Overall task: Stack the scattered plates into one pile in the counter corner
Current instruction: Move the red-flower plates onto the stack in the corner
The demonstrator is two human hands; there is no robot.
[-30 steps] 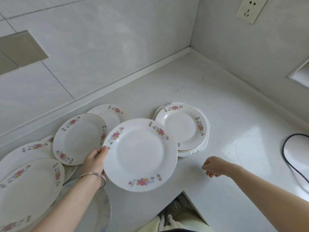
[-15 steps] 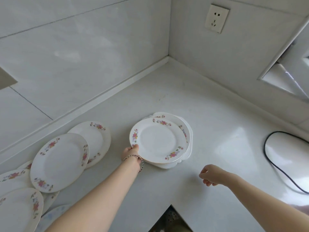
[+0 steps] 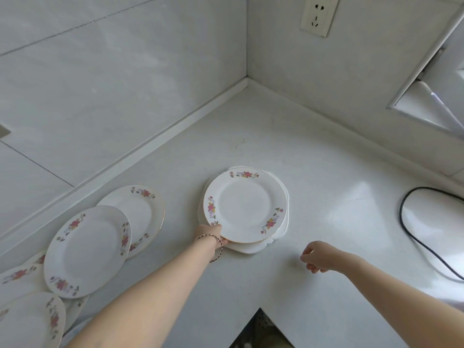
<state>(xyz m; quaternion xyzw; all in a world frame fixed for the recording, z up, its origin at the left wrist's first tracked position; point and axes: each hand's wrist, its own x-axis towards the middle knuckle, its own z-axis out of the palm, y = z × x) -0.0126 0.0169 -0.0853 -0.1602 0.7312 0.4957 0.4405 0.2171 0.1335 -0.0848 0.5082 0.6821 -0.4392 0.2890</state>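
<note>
Nearest, the worktop's [image 3: 301, 159] inner edge cuts a notch below and between my two grips. My right grip [image 3: 317, 257] hovers with fingers loosely curled, holding nothing, with bare surface all round it. My left grip [image 3: 210, 234] pinches the near-left rim of the top plate [image 3: 246, 204], which sits on the pile [image 3: 251, 248]. The pile's white wavy edges stick out just past my fingers and on the far-right side. Left of that grip, well apart, the scattered plates [image 3: 85, 249] overlap along the wall strip. Right of my right grip, a black cable [image 3: 411, 237] loops. Beyond the pile, open surface runs to the corner, under a socket [image 3: 319, 15].
</note>
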